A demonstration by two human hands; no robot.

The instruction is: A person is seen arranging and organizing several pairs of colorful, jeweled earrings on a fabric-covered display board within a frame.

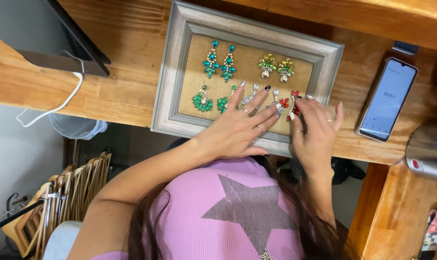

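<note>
Two hands work one burlap-backed frame (172, 82): the left hand (237, 130) lies flat and unclenched (steadying it), while the right hand (317, 130) seemingly pinches the red earring (292, 102) at the lower right corner.

One head camera looks steeply down — close over the wooden table (122, 91).

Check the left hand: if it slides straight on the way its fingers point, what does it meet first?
The left hand lies flat on the burlap in the grey frame, fingers aimed up and right. First in that line are the silver earrings at its fingertips, probably already touched; beyond them the yellow-green pair.
</note>
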